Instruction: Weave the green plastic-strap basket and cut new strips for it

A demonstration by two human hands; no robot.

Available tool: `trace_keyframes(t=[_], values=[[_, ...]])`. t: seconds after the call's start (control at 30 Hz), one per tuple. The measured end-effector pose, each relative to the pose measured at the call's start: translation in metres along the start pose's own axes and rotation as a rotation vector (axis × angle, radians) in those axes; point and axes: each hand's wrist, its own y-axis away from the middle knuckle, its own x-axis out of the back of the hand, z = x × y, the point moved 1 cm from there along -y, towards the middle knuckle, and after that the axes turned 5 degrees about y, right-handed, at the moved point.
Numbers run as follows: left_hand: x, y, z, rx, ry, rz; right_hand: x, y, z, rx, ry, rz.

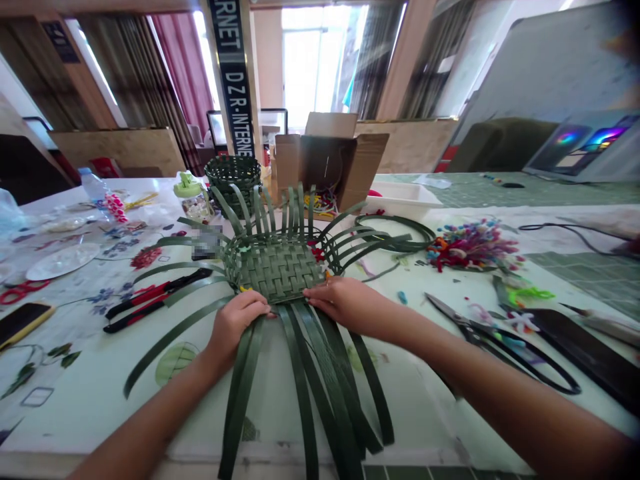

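Note:
A flat woven base of dark green palm-like strips [273, 268] lies on the table, with long loose strip ends fanning out on all sides. My left hand [240, 325] grips its near left edge, and my right hand [335, 299] holds its near right edge. The loose strips [300, 373] run towards me beneath and between my hands. Black-and-red handled pliers [155, 300] lie left of the weave, and long black-handled scissors [500, 340] lie to the right of my right forearm.
A finished green woven basket [233, 183] stands behind the weave, in front of an open cardboard box [325, 160]. Colourful craft flowers [473, 245], a white tray [400, 198], a phone [20, 323], a plastic bottle [93, 187] and a green-lidded jar [193, 197] surround the work on the table.

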Motion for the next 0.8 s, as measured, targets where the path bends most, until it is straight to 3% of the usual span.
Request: trace_keyframes(t=[0.2, 0.4, 0.6, 0.8], values=[[0.004, -0.011, -0.005, 0.132, 0.093, -0.046, 0.008, -0.034, 0.027, 0.117, -0.146, -0.147], [0.005, -0.011, -0.001, 0.170, -0.036, -0.102, 0.003, -0.041, 0.022, 0.086, 0.174, 0.021], [0.004, -0.009, -0.005, 0.226, 0.045, -0.158, 0.022, -0.031, 0.007, 0.064, 0.171, 0.178], [0.003, -0.008, -0.007, 0.222, 0.120, -0.187, 0.033, -0.009, -0.019, -0.039, 0.349, -0.127]])
